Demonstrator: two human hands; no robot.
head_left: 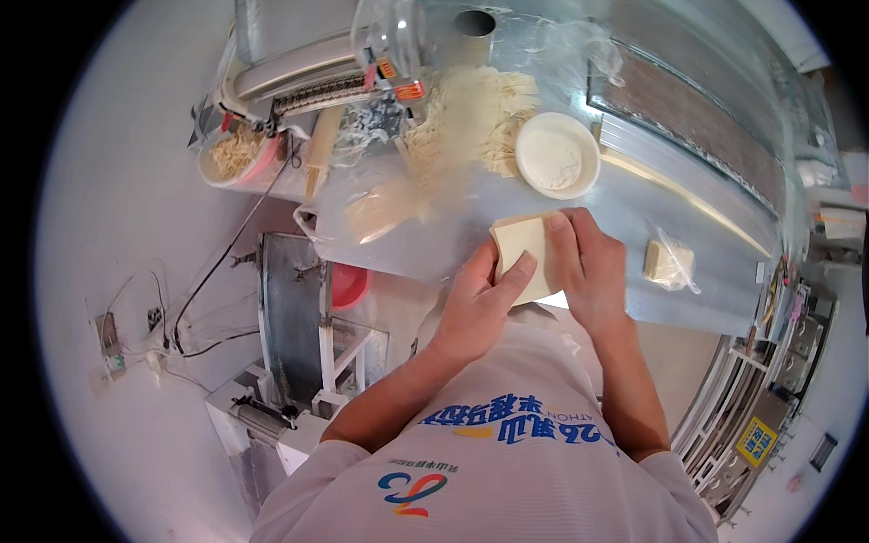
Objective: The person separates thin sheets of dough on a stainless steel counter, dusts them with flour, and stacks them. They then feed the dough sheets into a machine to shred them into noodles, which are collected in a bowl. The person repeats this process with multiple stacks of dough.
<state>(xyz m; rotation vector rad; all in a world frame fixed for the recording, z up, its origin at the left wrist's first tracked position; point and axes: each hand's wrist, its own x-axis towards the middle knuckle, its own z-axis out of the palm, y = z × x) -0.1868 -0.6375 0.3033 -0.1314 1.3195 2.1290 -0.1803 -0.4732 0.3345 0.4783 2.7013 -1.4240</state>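
Note:
A stack of square, pale-yellow dough wrappers [523, 239] stands tilted between my two hands, just off the near edge of the steel table. My left hand [477, 303] grips its left side, with the thumb laid across the front face. My right hand [588, 264] closes on the upper right edge, its thumb on top. The stack's back and the fingers behind it are hidden. Beyond my hands is a white bowl [588, 172] with white powder, like flour, in it. To the right, a smaller pale block in clear plastic [668, 263] lies on the table.
A heap of flat dough strips [480, 113] spreads across the table [434, 258], next to clear plastic sheeting [367, 204]. A roller machine [317, 81] stands at the far left, near a bowl of shreds [237, 156]. A metal cylinder [475, 27] is at the back.

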